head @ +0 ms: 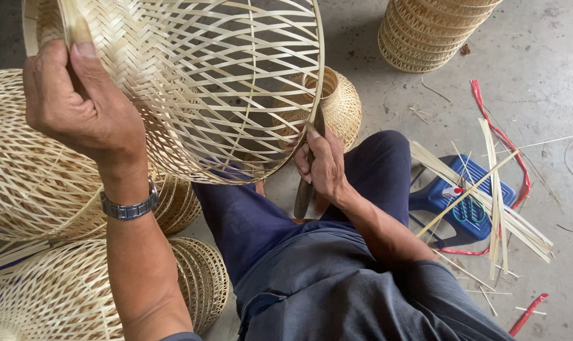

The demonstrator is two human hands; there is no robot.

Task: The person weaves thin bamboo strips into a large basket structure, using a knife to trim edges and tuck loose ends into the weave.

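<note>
Our left hand (78, 104) is up high, fingers curled shut in a tight grip, arm bent. Our right hand (321, 165) sits lower by our knee, fingers closed too.

Soft, even daylight fills my view; nothing glares. The woven basket (192, 82) gripped in my left hand (78, 107) casts only a faint shadow on the concrete floor (551, 76) beyond it. Focus stays sharp around my right hand (321, 164), with mild wide-angle stretching toward the edges.
</note>
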